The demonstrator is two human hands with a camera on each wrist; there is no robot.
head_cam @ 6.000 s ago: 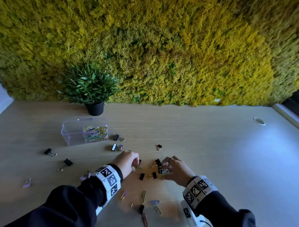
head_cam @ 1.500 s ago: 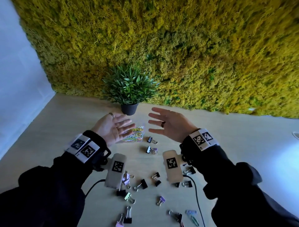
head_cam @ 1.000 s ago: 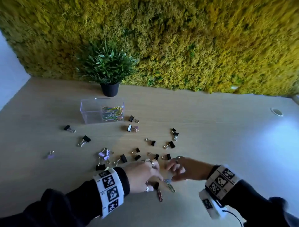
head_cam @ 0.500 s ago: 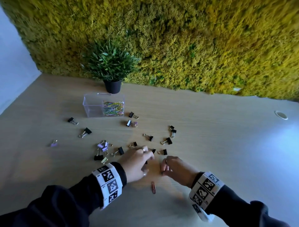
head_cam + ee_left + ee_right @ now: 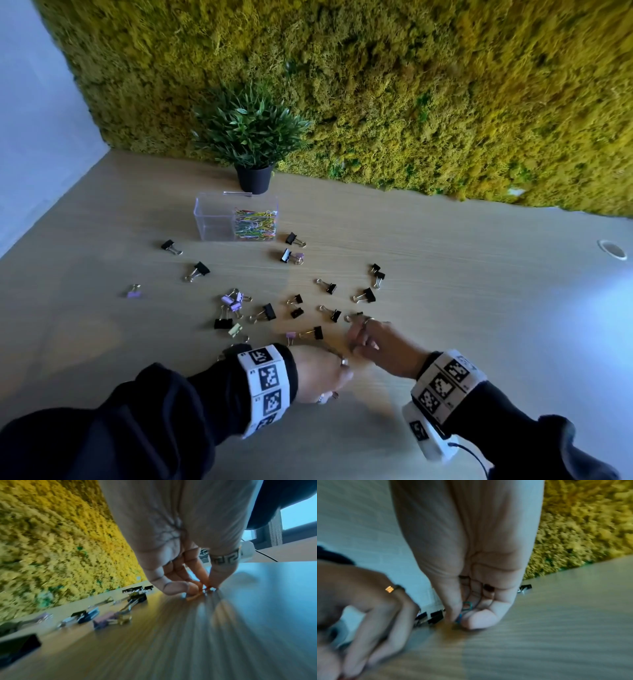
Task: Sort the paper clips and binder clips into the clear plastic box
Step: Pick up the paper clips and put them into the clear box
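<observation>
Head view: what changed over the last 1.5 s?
Both hands came down from open, palms-up over the box to the table. The left hand now pinches an orange paper clip that lay loose half a second ago; the right hand pinches a blue-green paper clip. Unchanged: box with coloured clips in its right half, plant, binder clips scattered on the table.

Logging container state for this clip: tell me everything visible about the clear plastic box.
The clear plastic box is a see-through rectangular container, upright and open-topped, on the wooden table just in front of the potted plant. A divider splits it: the right compartment holds a heap of coloured paper clips, the left looks empty. Neither hand touches it; black binder clips lie nearby.
</observation>
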